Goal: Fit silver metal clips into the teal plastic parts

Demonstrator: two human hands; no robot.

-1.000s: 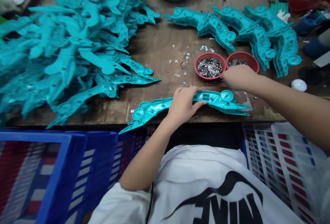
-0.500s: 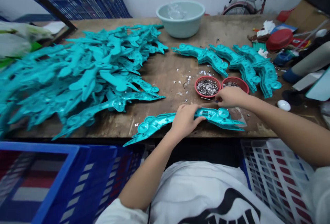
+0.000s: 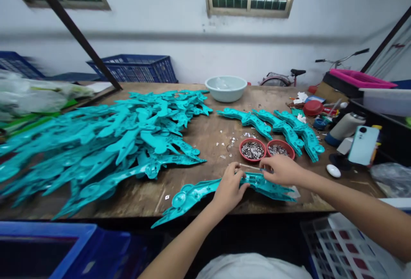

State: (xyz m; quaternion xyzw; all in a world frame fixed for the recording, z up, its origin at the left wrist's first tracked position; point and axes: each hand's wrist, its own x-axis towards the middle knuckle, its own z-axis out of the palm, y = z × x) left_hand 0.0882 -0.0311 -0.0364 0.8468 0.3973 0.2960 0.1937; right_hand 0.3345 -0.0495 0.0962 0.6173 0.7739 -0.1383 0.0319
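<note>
A long teal plastic part (image 3: 192, 194) lies across the near edge of the wooden table (image 3: 208, 140), one end sticking out past the edge. My left hand (image 3: 229, 187) is closed over its middle and presses it down. My right hand (image 3: 281, 170) is closed on a thin tool with a blue grip (image 3: 253, 167), whose tip points left over the part near my left thumb. Just behind my hands stand two small red baskets (image 3: 252, 150) holding tiny shiny metal pieces.
A big heap of teal parts (image 3: 96, 142) covers the table's left half; a neat row of them (image 3: 282, 127) lies at the right. A pale bowl (image 3: 225, 88), a phone (image 3: 362, 145), blue crates (image 3: 48, 249) and a white crate (image 3: 349, 249) surround the spot.
The camera has tilted up, bringing the wall and windows into view. My right hand came from the red baskets to the part, now with the thin tool over it. My left hand stayed put.
</note>
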